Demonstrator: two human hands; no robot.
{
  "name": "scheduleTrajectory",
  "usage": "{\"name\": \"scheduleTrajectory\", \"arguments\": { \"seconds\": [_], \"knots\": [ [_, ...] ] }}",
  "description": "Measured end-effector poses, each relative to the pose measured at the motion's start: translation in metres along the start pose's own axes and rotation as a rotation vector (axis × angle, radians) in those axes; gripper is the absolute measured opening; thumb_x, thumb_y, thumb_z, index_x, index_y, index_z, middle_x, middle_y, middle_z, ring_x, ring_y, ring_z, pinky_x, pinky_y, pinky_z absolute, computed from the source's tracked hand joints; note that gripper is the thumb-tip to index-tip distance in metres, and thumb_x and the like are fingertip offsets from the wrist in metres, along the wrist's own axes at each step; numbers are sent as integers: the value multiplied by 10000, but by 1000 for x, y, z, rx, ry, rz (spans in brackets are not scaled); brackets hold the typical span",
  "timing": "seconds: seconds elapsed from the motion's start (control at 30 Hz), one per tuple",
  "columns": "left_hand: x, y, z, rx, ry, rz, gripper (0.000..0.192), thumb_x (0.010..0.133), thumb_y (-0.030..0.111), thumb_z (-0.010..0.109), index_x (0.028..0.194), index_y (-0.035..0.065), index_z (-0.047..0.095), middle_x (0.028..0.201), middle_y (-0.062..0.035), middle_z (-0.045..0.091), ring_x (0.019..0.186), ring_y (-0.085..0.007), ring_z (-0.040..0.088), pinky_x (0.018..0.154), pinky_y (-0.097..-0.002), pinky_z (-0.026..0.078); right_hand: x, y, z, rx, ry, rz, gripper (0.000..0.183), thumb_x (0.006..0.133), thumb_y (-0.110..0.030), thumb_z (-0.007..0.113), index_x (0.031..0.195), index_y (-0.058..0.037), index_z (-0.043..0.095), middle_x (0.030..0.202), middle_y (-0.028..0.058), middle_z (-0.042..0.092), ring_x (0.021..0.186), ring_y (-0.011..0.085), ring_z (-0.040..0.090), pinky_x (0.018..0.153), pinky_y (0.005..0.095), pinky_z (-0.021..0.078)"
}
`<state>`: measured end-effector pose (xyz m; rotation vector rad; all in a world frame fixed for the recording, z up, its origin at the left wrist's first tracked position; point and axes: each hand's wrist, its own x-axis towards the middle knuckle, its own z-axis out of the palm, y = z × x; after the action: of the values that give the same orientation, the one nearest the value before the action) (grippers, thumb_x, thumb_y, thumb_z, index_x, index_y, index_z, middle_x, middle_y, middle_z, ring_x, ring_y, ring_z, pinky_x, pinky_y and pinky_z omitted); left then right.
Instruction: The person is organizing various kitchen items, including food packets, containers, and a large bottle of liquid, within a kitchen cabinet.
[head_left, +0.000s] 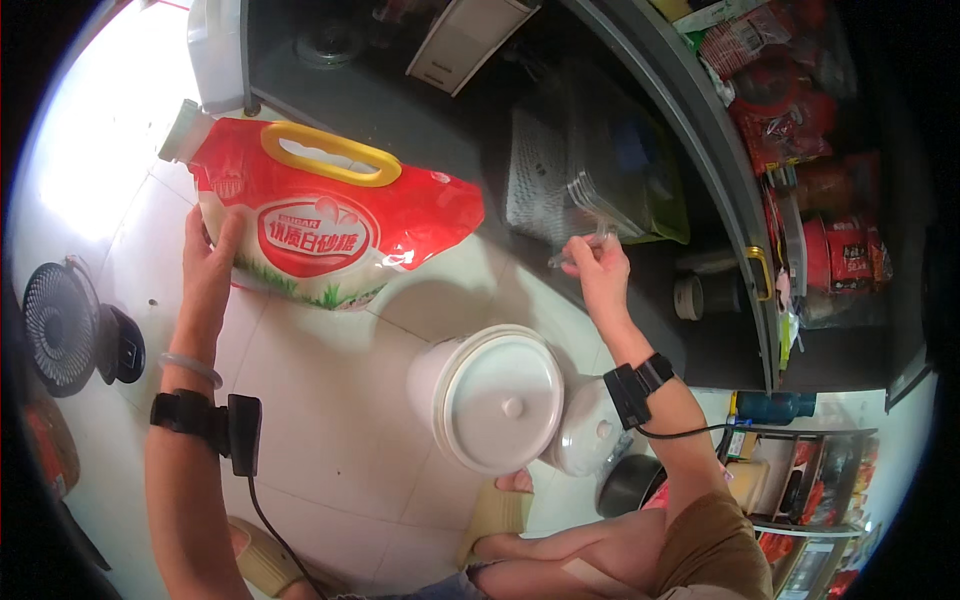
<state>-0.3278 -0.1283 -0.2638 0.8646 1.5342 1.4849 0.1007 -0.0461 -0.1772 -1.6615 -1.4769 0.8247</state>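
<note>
My left hand (212, 251) grips the lower edge of a red and white plastic pouch of white sugar (330, 217), which lies sideways in the air with a yellow handle and a pale screw cap at its left end. My right hand (600, 262) is at the open dark cabinet, its thumb and fingers closed on a small piece of clear plastic. Just above that hand is a clear zip bag (570, 187) standing inside the cabinet. A white lidded bucket (504, 405) stands on the floor between my arms, below both hands.
A smaller white container (589, 427) touches the bucket's right side, with a dark pot (630, 484) near it. A fan (61, 328) is at the left. The dark cabinet's edge (694, 135) curves overhead, with packaged food (844, 255) beyond it. Shelves (806, 529) stand lower right.
</note>
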Motion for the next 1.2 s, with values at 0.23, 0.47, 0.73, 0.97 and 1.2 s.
{"name": "scheduleTrajectory", "arguments": {
  "seconds": [0.23, 0.47, 0.73, 0.97, 1.2],
  "knots": [
    [-5, 3, -1, -36, 25, 13, 467, 881, 324, 588, 1212, 37, 425, 1083, -77, 541, 985, -142, 507, 858, -265, 418, 41, -6, 34, 39, 86, -25, 215, 818, -179, 656, 857, -9, 530, 772, 49, 581, 678, 88, 558, 546, 235, 504],
    [-4, 5, 3, -17, 22, 13, 495, 866, 335, 611, 1223, 49, 420, 1075, -71, 528, 994, -147, 498, 856, -278, 427, 66, -25, 61, -10, 106, -25, 225, 806, -185, 655, 828, 0, 530, 741, 47, 580, 637, 105, 562, 517, 241, 492],
    [-3, 2, 2, -18, 19, 48, 510, 866, 310, 613, 1243, 39, 402, 1086, -92, 525, 1009, -164, 504, 862, -284, 437, 42, -28, 53, 66, 61, 46, 195, 798, -156, 648, 815, -10, 519, 718, 51, 585, 594, 96, 558, 490, 231, 492],
    [-4, -2, 0, -34, 48, 66, 519, 868, 289, 607, 1263, 33, 387, 1102, -105, 526, 1003, -170, 514, 851, -287, 443, 41, -21, 44, 93, -5, -13, 186, 809, -158, 665, 828, -33, 529, 765, 35, 589, 664, 78, 563, 540, 223, 500],
    [-6, 2, 3, -53, 36, 67, 548, 863, 308, 617, 1273, 36, 376, 1106, -110, 532, 1007, -180, 524, 851, -291, 444, 49, -29, 58, 90, 7, -13, 176, 810, -163, 660, 839, -37, 541, 770, 26, 581, 684, 78, 567, 548, 221, 496]
  ]
}}
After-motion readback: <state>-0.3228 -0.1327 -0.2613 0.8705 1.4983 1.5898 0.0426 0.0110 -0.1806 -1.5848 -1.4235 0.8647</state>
